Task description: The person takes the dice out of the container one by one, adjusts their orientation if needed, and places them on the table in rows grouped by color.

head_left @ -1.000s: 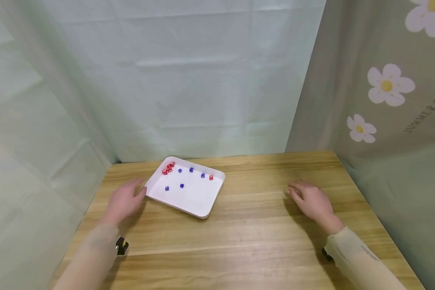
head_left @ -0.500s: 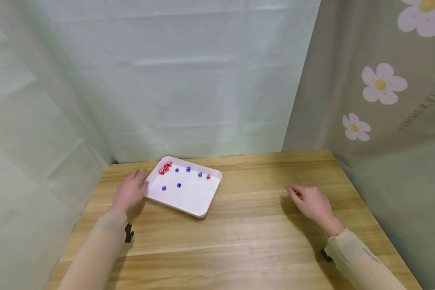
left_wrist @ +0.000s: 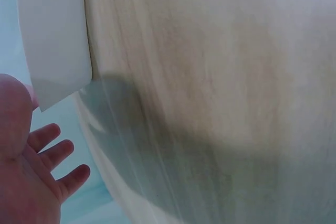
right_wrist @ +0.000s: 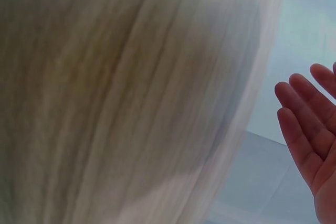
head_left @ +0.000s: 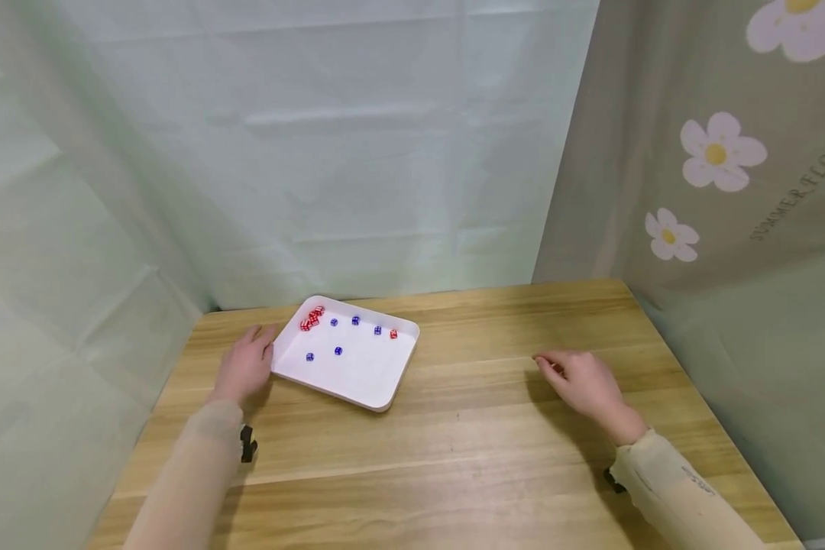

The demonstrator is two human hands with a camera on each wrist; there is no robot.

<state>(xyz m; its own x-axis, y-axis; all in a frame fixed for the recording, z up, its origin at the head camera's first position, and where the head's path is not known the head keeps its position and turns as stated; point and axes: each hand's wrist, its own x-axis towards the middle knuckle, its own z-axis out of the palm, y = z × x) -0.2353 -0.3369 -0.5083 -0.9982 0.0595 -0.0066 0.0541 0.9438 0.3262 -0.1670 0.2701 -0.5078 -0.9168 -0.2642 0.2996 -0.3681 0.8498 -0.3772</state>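
A shallow white tray (head_left: 357,380) lies at an angle at the back left of the wooden table. Several red dice (head_left: 313,318) cluster in its far left corner, with one red die (head_left: 394,334) by the right wall. Blue dice (head_left: 338,351) are scattered between them. My left hand (head_left: 244,367) is right at the tray's left side, its fingers extended along the outer wall; in the left wrist view the index fingertip is partly hidden by the tray wall (left_wrist: 55,35). My right hand (head_left: 580,382) hovers over the table's right side, fingers loosely bent, holding nothing.
The wooden table (head_left: 454,473) extends to a pale cloth (head_left: 357,153) hung behind it. A grey curtain with white flowers (head_left: 722,151) hangs on the right. A small black device (head_left: 248,444) shows at the left wrist.
My left hand has moved forward and closed in on the tray's left side. My right hand has shifted slightly left. The dice look unmoved in the tray; the head view turned slightly.
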